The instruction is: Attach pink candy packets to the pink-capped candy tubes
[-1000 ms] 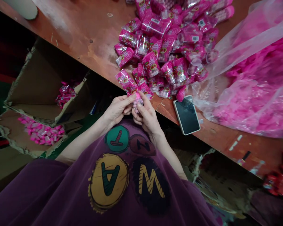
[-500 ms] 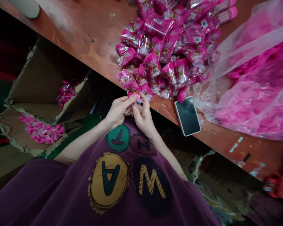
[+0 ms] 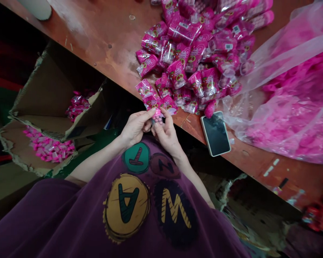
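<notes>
Between my two hands is a small clear candy jar (image 3: 158,118) with a pink cap and round pink candies inside. My left hand (image 3: 138,125) pinches it near the cap, thumb on top. My right hand (image 3: 166,129) grips its other side with thumb and fingers. Just beyond my fingertips, at the table edge, lie pink printed wrappers (image 3: 168,104). Behind them spreads a pile of pink-wrapped candy jars (image 3: 177,73).
A phone (image 3: 216,133) lies at the table edge (image 3: 188,123), right of my hands. A clear bag of pink pieces (image 3: 293,122) fills the right side. Lower left, a torn cardboard box (image 3: 43,104) holds wrapped jars, with loose pink-capped pieces (image 3: 50,147) below.
The jar between my hands has turned so that its candies now show. My hands stay at nearly the same spot, and the whole view has shifted slightly.
</notes>
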